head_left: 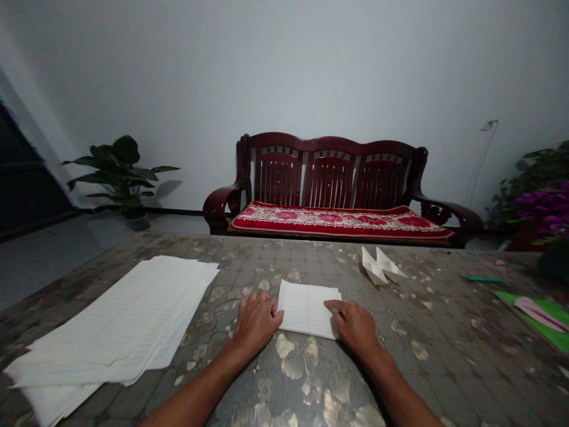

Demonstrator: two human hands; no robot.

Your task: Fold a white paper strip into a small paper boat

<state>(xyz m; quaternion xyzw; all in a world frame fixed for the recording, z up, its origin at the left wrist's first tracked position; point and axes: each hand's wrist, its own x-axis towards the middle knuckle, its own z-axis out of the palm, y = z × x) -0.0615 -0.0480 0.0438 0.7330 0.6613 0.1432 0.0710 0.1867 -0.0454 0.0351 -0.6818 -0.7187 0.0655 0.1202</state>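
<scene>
A folded sheet of lined white paper [307,305] lies on the patterned tabletop in front of me, with a faint crease down its middle. My left hand [258,320] rests palm down on the table at the paper's left edge, its thumb touching that edge and its fingers extended forward. On the other side, my right hand [356,326] lays its outstretched index finger on the paper's right part, while the thumb is by the right edge. The other right fingers are bent and partly hidden. Beyond the right hand stands a folded white paper shape [376,267] with two pointed parts.
A spread stack of lined paper sheets [128,314] covers the table's left side. To the right are a teal pen-like stick [485,279], a green sheet [544,329] with a pink item [540,313], and purple flowers [544,207]. A wooden bench [331,172] stands behind the table.
</scene>
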